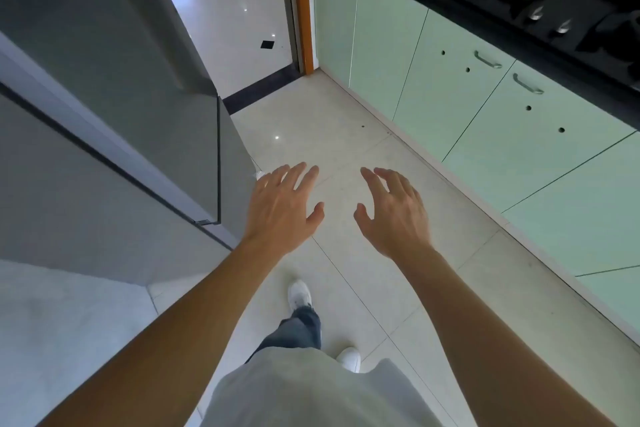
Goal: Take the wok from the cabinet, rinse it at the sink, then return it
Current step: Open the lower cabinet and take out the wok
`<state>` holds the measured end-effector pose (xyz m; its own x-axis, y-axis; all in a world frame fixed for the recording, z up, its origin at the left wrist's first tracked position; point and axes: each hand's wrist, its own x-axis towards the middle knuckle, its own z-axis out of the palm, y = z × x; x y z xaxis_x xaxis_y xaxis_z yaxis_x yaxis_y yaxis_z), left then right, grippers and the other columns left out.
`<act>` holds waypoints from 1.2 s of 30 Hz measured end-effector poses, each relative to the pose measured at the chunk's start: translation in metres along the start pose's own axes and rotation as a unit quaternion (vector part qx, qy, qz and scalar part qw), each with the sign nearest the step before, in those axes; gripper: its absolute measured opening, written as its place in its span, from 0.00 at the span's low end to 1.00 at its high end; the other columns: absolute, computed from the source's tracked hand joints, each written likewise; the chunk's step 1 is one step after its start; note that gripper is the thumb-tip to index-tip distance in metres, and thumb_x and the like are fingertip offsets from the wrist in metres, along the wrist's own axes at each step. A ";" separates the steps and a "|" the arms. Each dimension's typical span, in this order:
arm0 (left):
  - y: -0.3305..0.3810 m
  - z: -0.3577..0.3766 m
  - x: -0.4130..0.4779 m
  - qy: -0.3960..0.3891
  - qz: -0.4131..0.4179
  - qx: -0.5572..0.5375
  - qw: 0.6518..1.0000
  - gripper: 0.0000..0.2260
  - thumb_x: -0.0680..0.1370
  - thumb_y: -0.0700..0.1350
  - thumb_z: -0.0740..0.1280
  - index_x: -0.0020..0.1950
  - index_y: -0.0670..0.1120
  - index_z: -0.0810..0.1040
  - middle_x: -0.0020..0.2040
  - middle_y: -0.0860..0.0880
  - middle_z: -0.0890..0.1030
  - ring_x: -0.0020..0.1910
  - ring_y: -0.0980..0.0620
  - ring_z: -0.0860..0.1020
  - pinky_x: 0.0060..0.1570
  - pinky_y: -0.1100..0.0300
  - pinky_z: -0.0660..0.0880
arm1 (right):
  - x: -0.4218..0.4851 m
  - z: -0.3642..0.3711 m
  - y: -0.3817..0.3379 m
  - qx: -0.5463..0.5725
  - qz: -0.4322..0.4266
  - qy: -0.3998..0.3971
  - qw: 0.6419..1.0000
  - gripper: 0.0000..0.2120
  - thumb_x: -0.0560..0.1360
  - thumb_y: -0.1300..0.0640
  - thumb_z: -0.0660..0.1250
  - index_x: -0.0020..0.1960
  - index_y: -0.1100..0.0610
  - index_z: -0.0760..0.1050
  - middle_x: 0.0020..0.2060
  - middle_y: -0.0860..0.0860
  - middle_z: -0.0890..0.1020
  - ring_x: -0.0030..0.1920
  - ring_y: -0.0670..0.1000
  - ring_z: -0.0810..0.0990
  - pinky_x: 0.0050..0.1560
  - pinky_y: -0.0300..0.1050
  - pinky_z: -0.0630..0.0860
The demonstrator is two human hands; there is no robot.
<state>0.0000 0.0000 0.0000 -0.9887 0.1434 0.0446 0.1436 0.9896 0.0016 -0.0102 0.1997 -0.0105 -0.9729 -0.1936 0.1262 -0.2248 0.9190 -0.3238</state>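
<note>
1. Left hand (280, 208) and right hand (394, 215) are spread, holding nothing;
2. Wok out of view, presumably behind the closed green cabinet doors (450, 104);
3. Risks: picking the wrong door; left elbow clipping the grey fridge (121, 97) close beside it

Single head-worn view, wide-angle. Looking forward and steeply down onto floor (346, 121). Near, mid-frame: left hand (282, 208), right hand (394, 215). Farther, along right edge: cabinets (450, 97).

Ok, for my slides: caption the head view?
Left hand and right hand open, empty, over the tile floor beside shut green cabinets.
</note>
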 end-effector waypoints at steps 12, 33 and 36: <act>-0.035 0.032 0.110 0.012 -0.017 -0.050 0.999 0.27 0.77 0.61 0.61 0.74 0.51 0.67 0.72 0.47 0.73 0.69 0.44 0.72 0.65 0.47 0.70 | 0.111 0.021 0.004 -0.026 0.018 -0.021 0.999 0.27 0.74 0.51 0.68 0.72 0.54 0.69 0.68 0.56 0.76 0.68 0.59 0.74 0.67 0.58 0.73; -0.139 0.048 0.328 -0.014 -0.041 -0.086 0.995 0.29 0.77 0.64 0.56 0.76 0.54 0.64 0.75 0.50 0.69 0.73 0.45 0.69 0.70 0.45 0.66 | 0.344 0.066 -0.023 -0.027 0.043 -0.034 0.998 0.28 0.72 0.51 0.70 0.71 0.55 0.71 0.65 0.56 0.78 0.65 0.59 0.77 0.64 0.56 0.75; -0.148 0.051 0.364 -0.013 -0.042 -0.080 0.996 0.29 0.77 0.64 0.56 0.76 0.55 0.63 0.76 0.50 0.68 0.73 0.46 0.68 0.70 0.46 0.66 | 0.384 0.073 -0.015 -0.020 0.037 -0.038 0.998 0.28 0.73 0.51 0.69 0.71 0.55 0.71 0.65 0.56 0.78 0.65 0.59 0.77 0.64 0.55 0.74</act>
<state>-0.3835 -0.0937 -0.0351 -0.9980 0.0621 0.0127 0.0633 0.9845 0.1634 -0.3838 0.0864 -0.0260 -0.9883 -0.1494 0.0317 -0.1521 0.9444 -0.2914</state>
